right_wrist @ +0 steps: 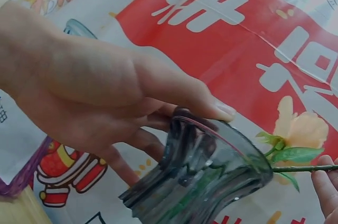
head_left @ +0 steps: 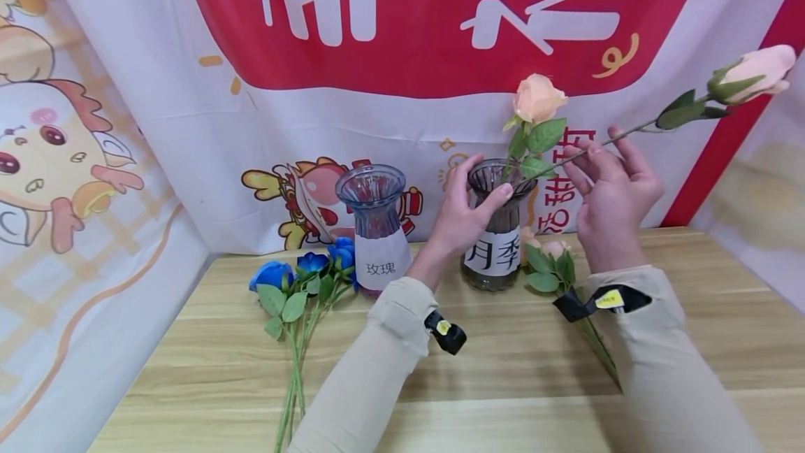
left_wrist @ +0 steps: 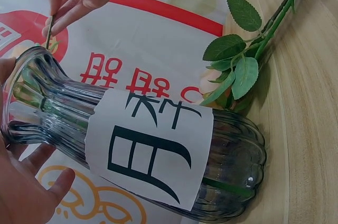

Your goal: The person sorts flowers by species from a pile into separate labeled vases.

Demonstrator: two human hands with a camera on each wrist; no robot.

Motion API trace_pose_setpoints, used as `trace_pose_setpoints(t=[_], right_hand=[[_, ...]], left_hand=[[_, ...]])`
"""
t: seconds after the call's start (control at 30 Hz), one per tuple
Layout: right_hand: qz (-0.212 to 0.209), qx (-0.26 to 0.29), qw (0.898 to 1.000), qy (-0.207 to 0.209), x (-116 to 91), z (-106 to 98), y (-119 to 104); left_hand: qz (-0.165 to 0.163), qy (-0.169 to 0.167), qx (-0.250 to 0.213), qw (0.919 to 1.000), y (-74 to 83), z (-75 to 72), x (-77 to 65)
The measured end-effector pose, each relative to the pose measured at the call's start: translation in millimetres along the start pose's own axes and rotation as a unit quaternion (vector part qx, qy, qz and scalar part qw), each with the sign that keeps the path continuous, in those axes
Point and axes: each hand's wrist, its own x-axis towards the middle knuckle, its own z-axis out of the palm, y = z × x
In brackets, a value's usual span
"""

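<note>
The white label (head_left: 493, 254) on the grey vase (head_left: 503, 218) reads 月季 in bold black; a second label (head_left: 380, 250) on the blue vase (head_left: 377, 215) reads 玫瑰. Red characters (head_left: 562, 184) on the backdrop (head_left: 189, 159) include 甜甜; large white characters (head_left: 361, 12) on its red panel (head_left: 434, 54) are cut off. The yellow tags (head_left: 608, 298) are illegible.

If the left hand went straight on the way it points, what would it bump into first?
The dark glass vase, whose rim the left hand already touches. Beyond that, perhaps the open peach rose, though depth is unclear.
</note>
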Motion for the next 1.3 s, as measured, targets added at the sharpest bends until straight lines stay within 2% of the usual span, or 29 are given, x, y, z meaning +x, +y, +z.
trace_pose_setpoints(t=[0.2, 0.33, 0.6, 1.03, 1.3], right_hand=[[0.007, -0.014, 0.999, -0.033, -5, 4, 10], [-0.006, -0.027, 0.999, -0.041, -8, 7, 18], [-0.02, -0.113, 0.993, -0.028, -14, 10, 33], [-0.026, -0.089, 0.996, -0.006, -7, 12, 19], [-0.044, -0.093, 0.995, -0.02, -15, 14, 32]], left_hand=[[-0.007, -0.001, 0.006, 1.0, 0.9, 0.1, -0.5], [-0.007, 0.001, 0.01, 0.9999, 1.0, 0.0, -0.3], [-0.011, 0.001, 0.013, 0.9999, 0.3, 0.5, -0.2], [-0.006, 0.003, 0.01, 0.9999, 1.2, 0.3, -0.9], [-0.005, 0.004, 0.009, 0.9999, 1.2, 0.1, -0.5]])
